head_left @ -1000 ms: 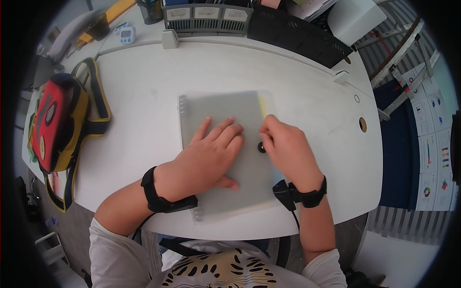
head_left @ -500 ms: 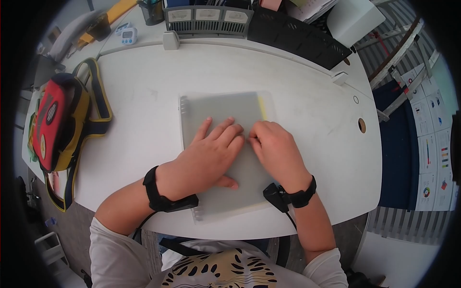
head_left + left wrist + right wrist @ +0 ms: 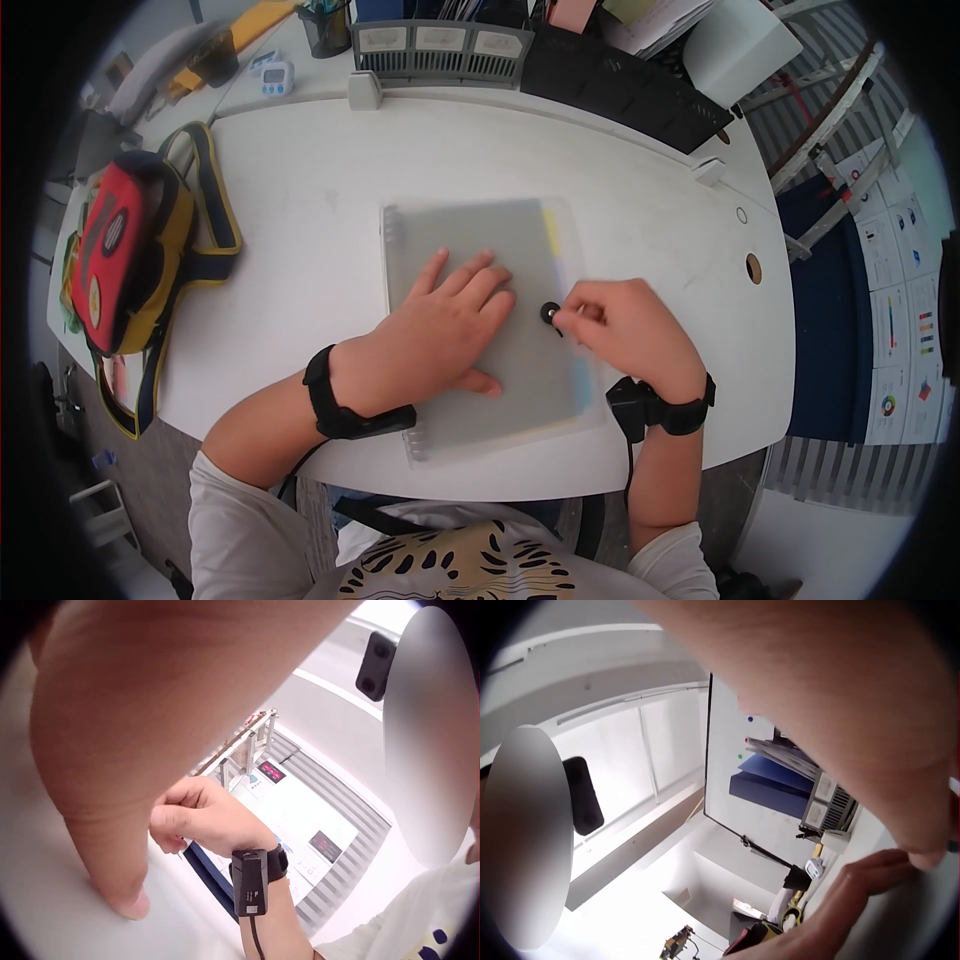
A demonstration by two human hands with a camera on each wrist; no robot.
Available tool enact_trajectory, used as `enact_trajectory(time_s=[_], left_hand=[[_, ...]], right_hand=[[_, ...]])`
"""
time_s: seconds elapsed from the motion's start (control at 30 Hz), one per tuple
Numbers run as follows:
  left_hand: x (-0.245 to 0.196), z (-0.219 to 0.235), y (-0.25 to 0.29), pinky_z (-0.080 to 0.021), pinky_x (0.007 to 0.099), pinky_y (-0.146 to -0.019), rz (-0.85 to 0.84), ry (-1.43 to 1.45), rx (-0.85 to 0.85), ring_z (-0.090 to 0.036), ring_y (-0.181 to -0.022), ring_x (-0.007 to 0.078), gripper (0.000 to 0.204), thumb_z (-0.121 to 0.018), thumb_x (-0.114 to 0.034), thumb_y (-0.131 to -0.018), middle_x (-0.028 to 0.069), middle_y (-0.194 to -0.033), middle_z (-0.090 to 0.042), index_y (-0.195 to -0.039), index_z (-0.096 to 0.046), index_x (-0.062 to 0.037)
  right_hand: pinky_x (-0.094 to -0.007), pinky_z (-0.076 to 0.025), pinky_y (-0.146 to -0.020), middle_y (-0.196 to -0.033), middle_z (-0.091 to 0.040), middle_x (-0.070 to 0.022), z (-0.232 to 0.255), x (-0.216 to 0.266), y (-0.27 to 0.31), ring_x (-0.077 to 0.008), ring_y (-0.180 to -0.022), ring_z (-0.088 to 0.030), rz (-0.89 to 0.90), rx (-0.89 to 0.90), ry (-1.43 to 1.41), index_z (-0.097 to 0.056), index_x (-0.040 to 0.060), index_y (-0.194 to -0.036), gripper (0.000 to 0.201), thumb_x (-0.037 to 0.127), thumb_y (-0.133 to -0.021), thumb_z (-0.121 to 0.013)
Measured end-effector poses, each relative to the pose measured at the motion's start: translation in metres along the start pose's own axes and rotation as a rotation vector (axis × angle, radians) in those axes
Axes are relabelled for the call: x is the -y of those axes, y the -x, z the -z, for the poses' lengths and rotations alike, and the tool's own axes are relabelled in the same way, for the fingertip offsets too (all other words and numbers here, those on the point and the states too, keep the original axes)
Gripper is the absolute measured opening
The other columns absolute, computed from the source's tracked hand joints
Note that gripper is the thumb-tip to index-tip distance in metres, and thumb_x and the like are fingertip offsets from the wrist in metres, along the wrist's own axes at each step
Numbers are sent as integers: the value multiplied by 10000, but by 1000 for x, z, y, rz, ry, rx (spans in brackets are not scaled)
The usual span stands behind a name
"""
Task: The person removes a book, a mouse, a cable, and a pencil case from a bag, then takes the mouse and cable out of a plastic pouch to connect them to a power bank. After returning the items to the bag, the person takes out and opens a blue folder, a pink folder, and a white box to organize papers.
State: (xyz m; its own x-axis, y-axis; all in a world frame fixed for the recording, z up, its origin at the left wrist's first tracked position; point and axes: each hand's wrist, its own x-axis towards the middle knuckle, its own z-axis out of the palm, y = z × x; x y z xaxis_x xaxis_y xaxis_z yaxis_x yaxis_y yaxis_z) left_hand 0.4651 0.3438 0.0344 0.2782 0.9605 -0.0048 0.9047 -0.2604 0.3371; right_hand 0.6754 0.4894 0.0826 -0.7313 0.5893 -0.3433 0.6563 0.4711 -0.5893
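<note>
A translucent grey ring-bound folder point(image 3: 520, 380) lies on the white table, its rings along the left edge. My left hand point(image 3: 430, 330) rests flat on the cover, fingers spread, its thumb point(image 3: 120, 877) large in the left wrist view. Near the folder's right edge sits a round black button point(image 3: 550, 313). Beside it my right hand point(image 3: 635, 330) has its fingers curled, pinching a thin black cord point(image 3: 560, 333) that shows as a short dark line by the button. Most of the cord is hidden by the fingers. In the right wrist view the left hand point(image 3: 847, 900) lies beyond the right fingers.
A red, yellow and navy bag point(image 3: 140, 255) stands at the table's left. Behind are a grey file rack point(image 3: 440, 55), a black mesh organiser point(image 3: 625, 85), a white timer point(image 3: 277, 78) and a pen cup point(image 3: 325, 28). A cable hole point(image 3: 753, 268) is at the right.
My right hand swept left over the button toward the left hand, then back right and down, baring the button again. The left hand stays on the cover.
</note>
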Motion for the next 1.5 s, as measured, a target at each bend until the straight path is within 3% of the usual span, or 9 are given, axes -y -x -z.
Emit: enact_trajectory(time_s=[0.27,0.33,0.8,0.9,0.97,1.1,1.3,1.37,1.5], left_hand=[[43,46,-1,-416,514,-1174,347,-70,-408,-482,-1409,427,756,-850,-264,-859,230,-1504,-490,-1447,-475,28],[61,56,-2,-478,435,-1107,651,65,-63,-575,-1308,394,686,-823,-247,-905,221,-1418,-576,-1448,-497,17],[94,40,-13,-568,318,-928,399,1470,-504,-675,-1117,157,558,-727,-170,-1003,102,-1291,-665,-1500,-499,-55],[101,47,-10,-527,390,-1095,330,1719,-878,-632,-1265,220,501,-619,-306,-1078,100,-1354,-654,-1509,-497,-79],[104,49,-10,-536,388,-1083,306,1718,-904,-643,-1248,221,496,-615,-356,-1081,90,-1331,-675,-1478,-532,-70],[103,39,-12,-508,410,-1109,215,1848,-793,-619,-1301,231,489,-534,-433,-1116,92,-1391,-663,-1446,-565,-72],[83,7,-28,-514,323,-1044,304,1538,-549,-614,-1096,131,150,-540,-175,-1112,44,-1110,-654,-1169,-605,-53],[82,11,-29,-519,295,-991,355,1471,-440,-623,-1015,125,68,-556,-79,-1087,28,-1048,-646,-1128,-598,-44],[92,-4,-27,-527,296,-956,239,1419,-453,-623,-985,120,84,-543,-102,-1099,30,-1026,-654,-1117,-605,-48]], right_hand=[[-418,-577,-730,-844,-762,-188,-6,-20,-13,-351,-798,-753,30,-371,-37,-638,-12,-1174,278,206,-1008,-685],[-420,-584,-763,-904,-772,-193,-6,-16,-12,-352,-836,-760,15,-309,-165,-638,-11,-1171,296,227,-1006,-698],[-357,-564,-709,-1026,-685,-121,-8,-33,-20,-227,-774,-687,69,-507,-214,-540,-35,-1359,586,332,-962,-766],[-343,-555,-691,-934,-673,-100,-2,-31,-12,-192,-765,-675,170,-242,-405,-570,-46,-1324,606,384,-949,-772],[-318,-539,-707,-846,-658,-81,13,-8,5,-154,-785,-671,110,363,-411,-631,-43,-1274,553,399,-964,-750],[-309,-528,-720,-782,-653,-63,29,12,29,-130,-781,-654,50,367,-332,-703,-32,-1158,440,376,-994,-719],[-318,-506,-652,-802,-685,-57,39,-5,44,-121,-699,-597,206,-253,-687,-717,-19,-1061,293,271,-1025,-701],[-334,-519,-658,-826,-702,-65,27,-23,21,-137,-675,-622,586,-881,-430,-705,-22,-1067,259,236,-1040,-686],[-326,-531,-554,-782,-674,-63,27,-49,-4,-160,-563,-656,378,-1076,-318,-652,-45,-1045,211,164,-1064,-629]])
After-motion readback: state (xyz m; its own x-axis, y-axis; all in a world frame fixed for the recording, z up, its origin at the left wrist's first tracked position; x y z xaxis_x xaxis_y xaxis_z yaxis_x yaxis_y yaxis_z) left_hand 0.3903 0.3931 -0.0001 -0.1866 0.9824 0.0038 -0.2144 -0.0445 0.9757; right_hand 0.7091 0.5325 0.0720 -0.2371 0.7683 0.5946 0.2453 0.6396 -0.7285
